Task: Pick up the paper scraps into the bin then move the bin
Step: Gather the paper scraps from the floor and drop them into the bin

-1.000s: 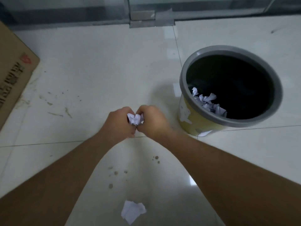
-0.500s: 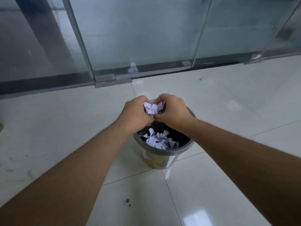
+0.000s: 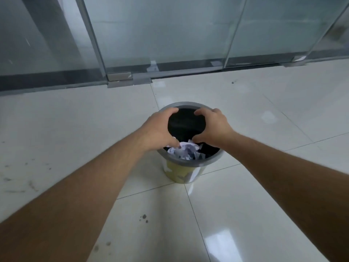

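hands parted since 0.5 s ago | bin [image 3: 181, 173] grey-rimmed, yellow | scraps [image 3: 186, 150] inside

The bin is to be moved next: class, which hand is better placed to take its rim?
Neither clearly: left hand and right hand both hover open over the bin, one at each side of its rim.

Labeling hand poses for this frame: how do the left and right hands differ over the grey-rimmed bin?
The left hand hangs over the left side of the grey-rimmed yellow bin; the right hand hangs over its right side. The left thumb tip meets the crumpled white paper scraps; the right thumb stops just above them. Both are open, fingers curled, palms facing, and empty.
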Demonstrator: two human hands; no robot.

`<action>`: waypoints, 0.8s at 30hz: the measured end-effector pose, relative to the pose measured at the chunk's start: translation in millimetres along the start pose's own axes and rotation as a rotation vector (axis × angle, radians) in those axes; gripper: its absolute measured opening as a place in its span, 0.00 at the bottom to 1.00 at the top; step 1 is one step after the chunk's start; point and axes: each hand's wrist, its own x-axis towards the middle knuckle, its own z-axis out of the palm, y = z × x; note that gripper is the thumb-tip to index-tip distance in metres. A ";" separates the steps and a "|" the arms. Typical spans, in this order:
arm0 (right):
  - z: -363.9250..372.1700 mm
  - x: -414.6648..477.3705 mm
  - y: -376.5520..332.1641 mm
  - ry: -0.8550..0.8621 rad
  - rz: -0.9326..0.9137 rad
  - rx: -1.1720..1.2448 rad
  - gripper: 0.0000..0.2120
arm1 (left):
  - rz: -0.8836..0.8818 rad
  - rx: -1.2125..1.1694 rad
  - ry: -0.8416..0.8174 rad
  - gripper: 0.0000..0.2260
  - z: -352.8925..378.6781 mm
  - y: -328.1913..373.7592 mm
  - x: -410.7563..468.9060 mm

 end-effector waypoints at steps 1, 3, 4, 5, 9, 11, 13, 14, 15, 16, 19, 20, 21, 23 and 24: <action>2.6 -1.8 -4.1 -0.008 -0.010 -0.022 0.39 | -0.016 -0.027 0.020 0.44 -5.6 -8.5 -7.3; 9.9 -6.0 -16.1 -0.032 -0.068 -0.013 0.39 | -0.076 -0.056 0.048 0.41 -14.5 -33.3 -27.6; 16.2 -9.7 -24.5 -0.048 -0.104 0.020 0.39 | -0.116 -0.042 0.050 0.39 -15.6 -49.6 -41.9; 24.9 -14.7 -34.0 -0.060 -0.143 0.065 0.38 | -0.160 -0.013 0.034 0.38 -12.4 -68.5 -58.0; 75.3 -45.2 -73.0 -0.116 -0.332 0.224 0.32 | -0.312 0.066 -0.172 0.36 38.4 -151.6 -136.9; 107.8 -62.9 -82.2 -0.209 -0.392 0.236 0.31 | -0.370 0.119 -0.288 0.37 73.9 -186.8 -177.8; 142.2 -81.2 -79.7 -0.323 -0.380 0.225 0.31 | -0.438 0.197 -0.354 0.39 109.4 -215.3 -212.7; 159.0 -90.6 -74.4 -0.383 -0.351 0.219 0.31 | -0.476 0.228 -0.372 0.40 126.0 -225.8 -227.9; 175.1 -99.7 -67.4 -0.439 -0.314 0.211 0.32 | -0.512 0.253 -0.406 0.40 141.8 -234.7 -241.0; 189.9 -109.1 -59.3 -0.491 -0.274 0.194 0.32 | -0.529 0.291 -0.454 0.39 157.1 -241.4 -252.0; 222.0 -134.8 -35.6 -0.612 -0.179 0.122 0.34 | -0.557 0.371 -0.408 0.30 193.6 -254.5 -273.9; 227.2 -141.5 -28.9 -0.638 -0.162 0.100 0.34 | -0.553 0.385 -0.338 0.23 201.2 -256.2 -276.1; 233.0 -147.8 -24.2 -0.663 -0.145 0.082 0.34 | -0.537 0.394 -0.288 0.17 207.5 -258.7 -278.7; 239.1 -156.4 -17.4 -0.688 -0.120 0.048 0.35 | -0.516 0.336 -0.192 0.10 215.2 -261.2 -279.1; 240.9 -158.8 -14.9 -0.692 -0.114 0.036 0.35 | -0.522 0.281 -0.129 0.06 214.4 -260.1 -277.8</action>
